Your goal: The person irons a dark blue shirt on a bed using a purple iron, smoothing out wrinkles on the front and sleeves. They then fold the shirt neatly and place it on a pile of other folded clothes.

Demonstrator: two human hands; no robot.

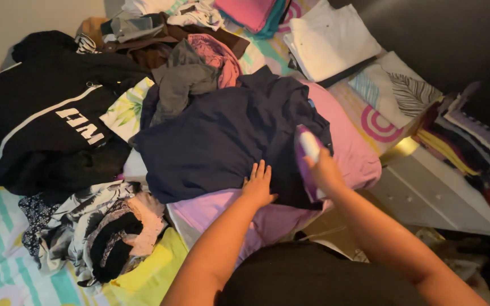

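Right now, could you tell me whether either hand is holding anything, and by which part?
The right hand grips a purple and white iron by its handle. The left hand holds nothing; it lies flat on the dark navy garment.

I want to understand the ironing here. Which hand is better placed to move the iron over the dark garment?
Probably the right hand: it grips the purple iron over the dark navy garment. The left hand lies flat on the cloth, holding it.
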